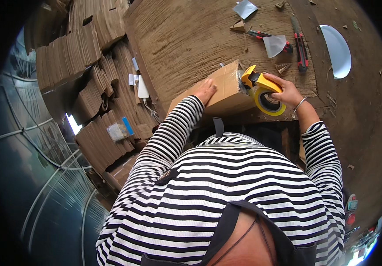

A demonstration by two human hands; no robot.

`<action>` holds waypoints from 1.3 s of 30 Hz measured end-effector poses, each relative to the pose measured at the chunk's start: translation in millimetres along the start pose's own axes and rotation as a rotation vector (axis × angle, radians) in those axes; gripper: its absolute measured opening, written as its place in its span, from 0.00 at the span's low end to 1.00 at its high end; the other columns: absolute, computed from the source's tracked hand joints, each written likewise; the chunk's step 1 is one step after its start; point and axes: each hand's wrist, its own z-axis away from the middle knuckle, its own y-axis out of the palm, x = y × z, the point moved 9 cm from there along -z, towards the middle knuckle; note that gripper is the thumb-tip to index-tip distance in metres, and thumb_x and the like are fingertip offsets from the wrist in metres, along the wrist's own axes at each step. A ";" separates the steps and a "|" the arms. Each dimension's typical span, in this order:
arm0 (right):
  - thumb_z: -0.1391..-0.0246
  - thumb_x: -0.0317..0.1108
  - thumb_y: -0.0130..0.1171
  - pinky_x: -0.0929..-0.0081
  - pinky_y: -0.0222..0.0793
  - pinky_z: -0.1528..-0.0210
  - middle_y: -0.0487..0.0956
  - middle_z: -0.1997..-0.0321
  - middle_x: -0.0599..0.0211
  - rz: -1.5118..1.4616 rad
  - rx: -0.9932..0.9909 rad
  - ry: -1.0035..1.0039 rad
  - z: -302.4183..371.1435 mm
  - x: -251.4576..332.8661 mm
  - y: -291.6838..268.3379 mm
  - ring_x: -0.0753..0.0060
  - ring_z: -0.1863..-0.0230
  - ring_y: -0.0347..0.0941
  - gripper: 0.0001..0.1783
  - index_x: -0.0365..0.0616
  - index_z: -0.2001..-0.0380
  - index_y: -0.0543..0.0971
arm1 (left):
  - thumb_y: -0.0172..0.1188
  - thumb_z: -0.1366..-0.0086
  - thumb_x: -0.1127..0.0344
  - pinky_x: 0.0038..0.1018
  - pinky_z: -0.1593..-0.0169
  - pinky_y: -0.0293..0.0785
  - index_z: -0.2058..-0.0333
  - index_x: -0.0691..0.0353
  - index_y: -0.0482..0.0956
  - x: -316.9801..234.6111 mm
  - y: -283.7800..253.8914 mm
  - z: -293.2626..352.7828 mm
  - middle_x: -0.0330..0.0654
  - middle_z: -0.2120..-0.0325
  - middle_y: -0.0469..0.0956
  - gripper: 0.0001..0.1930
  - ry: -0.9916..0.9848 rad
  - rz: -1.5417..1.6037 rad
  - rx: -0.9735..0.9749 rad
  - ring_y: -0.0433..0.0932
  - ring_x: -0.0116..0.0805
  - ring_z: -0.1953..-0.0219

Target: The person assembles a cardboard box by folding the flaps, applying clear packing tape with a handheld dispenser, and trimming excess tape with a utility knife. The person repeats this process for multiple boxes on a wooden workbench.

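Note:
A brown cardboard box (226, 86) lies at the near edge of the wooden worktop, its right end towards my right hand. My left hand (206, 91) is on the box, fingers bent and pressed against the cardboard. In my right hand (287, 92) is a yellow tape dispenser (262, 80) with a roll of tape (270, 105) hanging below it. The dispenser's head touches or nearly touches the box's right end, where some clear tape shows. My right fingertips are partly hidden behind the dispenser.
Two red-and-black utility knives (302, 55) (284, 46) lie beyond my right hand, one partly under a whitish paper piece (274, 45). Cardboard stacks (69, 53) stand left, with a white power bank (143, 87) and its cable near the worktop (177, 40). A white disc (336, 52) lies far right.

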 end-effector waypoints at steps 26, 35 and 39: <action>0.59 0.26 0.62 0.78 0.60 0.41 0.72 0.42 0.58 -0.150 -0.423 0.175 199.1 -51.4 93.1 0.71 0.44 0.69 0.37 0.45 0.41 0.68 | 0.61 0.43 0.57 0.34 0.38 0.61 0.51 0.64 0.72 -148.3 -7.2 12.5 0.47 0.47 0.69 0.23 0.591 -0.329 -0.359 0.66 0.44 0.42; 0.61 0.35 0.63 0.78 0.71 0.59 0.79 0.62 0.64 -0.125 -0.120 0.417 111.0 -68.6 155.9 0.76 0.65 0.75 0.37 0.48 0.42 0.69 | 0.56 0.41 0.46 0.30 0.37 0.59 0.48 0.58 0.71 -141.9 0.4 -0.6 0.41 0.45 0.68 0.28 0.481 -0.374 -0.308 0.63 0.38 0.40; 0.61 0.33 0.63 0.80 0.68 0.60 0.78 0.61 0.65 -0.213 -0.028 0.479 70.6 -85.9 144.9 0.78 0.65 0.73 0.36 0.44 0.42 0.70 | 0.53 0.40 0.41 0.32 0.35 0.55 0.44 0.54 0.68 -138.8 2.2 -0.7 0.38 0.40 0.63 0.31 0.509 -0.447 -0.331 0.57 0.36 0.36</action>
